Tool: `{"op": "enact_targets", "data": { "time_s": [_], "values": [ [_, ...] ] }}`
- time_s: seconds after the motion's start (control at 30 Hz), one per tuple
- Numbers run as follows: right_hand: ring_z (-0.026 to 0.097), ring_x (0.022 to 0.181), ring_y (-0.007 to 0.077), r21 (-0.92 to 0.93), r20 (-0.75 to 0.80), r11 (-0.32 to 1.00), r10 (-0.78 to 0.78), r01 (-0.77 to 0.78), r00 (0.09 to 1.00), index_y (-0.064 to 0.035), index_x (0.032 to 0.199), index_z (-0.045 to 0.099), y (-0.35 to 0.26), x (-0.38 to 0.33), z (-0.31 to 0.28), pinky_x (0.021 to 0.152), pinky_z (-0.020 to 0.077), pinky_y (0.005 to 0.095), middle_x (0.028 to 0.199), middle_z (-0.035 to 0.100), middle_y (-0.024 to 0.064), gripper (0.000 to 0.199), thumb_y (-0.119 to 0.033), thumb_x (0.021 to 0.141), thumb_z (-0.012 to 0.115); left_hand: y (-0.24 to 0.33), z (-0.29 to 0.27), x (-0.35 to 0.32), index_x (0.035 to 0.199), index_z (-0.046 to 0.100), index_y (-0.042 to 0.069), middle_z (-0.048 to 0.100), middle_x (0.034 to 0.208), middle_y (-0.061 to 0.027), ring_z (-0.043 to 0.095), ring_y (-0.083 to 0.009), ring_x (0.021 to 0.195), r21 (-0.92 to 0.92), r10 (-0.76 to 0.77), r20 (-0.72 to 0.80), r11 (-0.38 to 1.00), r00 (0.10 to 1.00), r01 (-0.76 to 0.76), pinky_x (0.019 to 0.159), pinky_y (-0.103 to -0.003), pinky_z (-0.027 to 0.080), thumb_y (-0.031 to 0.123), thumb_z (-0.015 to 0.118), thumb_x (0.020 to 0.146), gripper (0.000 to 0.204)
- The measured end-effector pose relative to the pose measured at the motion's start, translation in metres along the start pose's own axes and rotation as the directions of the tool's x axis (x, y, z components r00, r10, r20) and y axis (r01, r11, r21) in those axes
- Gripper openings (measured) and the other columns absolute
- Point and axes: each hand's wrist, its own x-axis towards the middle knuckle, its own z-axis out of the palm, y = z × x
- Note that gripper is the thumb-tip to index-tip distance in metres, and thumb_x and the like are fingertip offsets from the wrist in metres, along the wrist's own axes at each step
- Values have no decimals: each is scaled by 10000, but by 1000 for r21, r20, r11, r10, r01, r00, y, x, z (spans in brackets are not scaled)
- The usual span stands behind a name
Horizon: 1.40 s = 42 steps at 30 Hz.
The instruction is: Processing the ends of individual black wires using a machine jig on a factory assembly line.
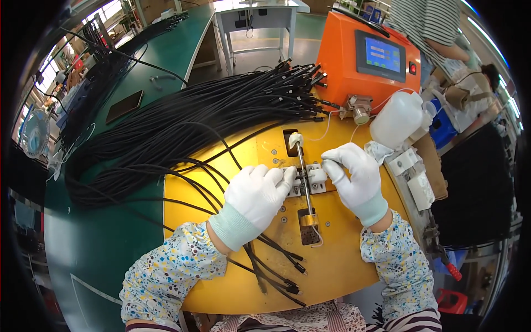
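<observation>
My left hand (256, 193), in a white glove with a pale green cuff, is closed with its fingertips at the white clamp blocks (317, 176) of a fixture. Whatever it pinches is hidden behind the fingers. Just right of the fixture, my right hand (358, 180) wears a matching glove. Its thumb and forefinger are drawn together; anything between them is too small to make out. A thin metal rod (307, 191) crosses the fixture lengthwise between both hands. Several black cables (204, 189) run under my left forearm, and their plug ends (293, 286) lie on the yellow plate (343, 249).
A large bundle of black cables (193, 119) covers the far left. Behind the plate stands an orange machine (345, 61) with a screen. A white plastic bottle (399, 119) is at its right. On the green table (72, 232) lie a dark flat device (125, 106) and pliers (160, 82).
</observation>
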Motion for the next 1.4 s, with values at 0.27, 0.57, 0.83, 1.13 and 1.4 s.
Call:
{"op": "enact_targets", "data": {
  "time_s": [0.27, 0.57, 0.83, 1.13, 1.4],
  "values": [
    [613, 721, 264, 3, -64, 1000, 13, -13, 998, -42, 859, 657, 0, -1, 2, 657, 479, 367, 766, 619, 84, 73, -81, 801, 678, 1, 0, 0, 1152, 626, 64, 558, 827, -6, 562, -181, 736, 3, 0, -16, 1000, 1000, 0, 672, -319, 471, 92, 596, 782, 372],
    [611, 733, 273, -92, -105, 991, -108, 98, 989, -20, 907, 659, 6, -4, -1, 653, 479, 348, 814, 623, 116, 113, -39, 796, 662, -3, 2, -2, 1162, 611, 41, 536, 802, -11, 546, -174, 734, 22, 21, -15, 1000, 1000, -21, 652, -310, 460, 112, 582, 806, 364],
    [612, 751, 275, -69, -89, 993, -106, 100, 990, -24, 925, 666, 7, -4, -2, 670, 482, 354, 828, 625, 114, 136, -47, 791, 671, -2, 1, 2, 1148, 643, 74, 609, 852, -13, 587, -192, 753, -26, -21, -15, 999, 1000, 21, 682, -325, 490, 73, 599, 750, 401],
    [610, 749, 269, -53, -140, 994, -100, 93, 985, -48, 902, 662, 5, -3, -2, 671, 470, 367, 809, 626, 85, 116, -80, 792, 681, -6, -6, 4, 1126, 654, 80, 609, 824, -27, 597, -206, 740, -75, -4, -128, 997, 992, -5, 640, -341, 492, 60, 603, 744, 386],
    [613, 768, 278, -312, -14, 920, -253, 236, 967, -76, 891, 664, 18, 79, 14, 715, 480, 380, 800, 619, 74, 101, -129, 807, 683, 42, -105, -4, 1098, 606, 72, 588, 858, -46, 615, -253, 779, -549, 106, 359, 827, 927, 119, 614, -375, 525, 90, 601, 776, 322]
  ]
}}
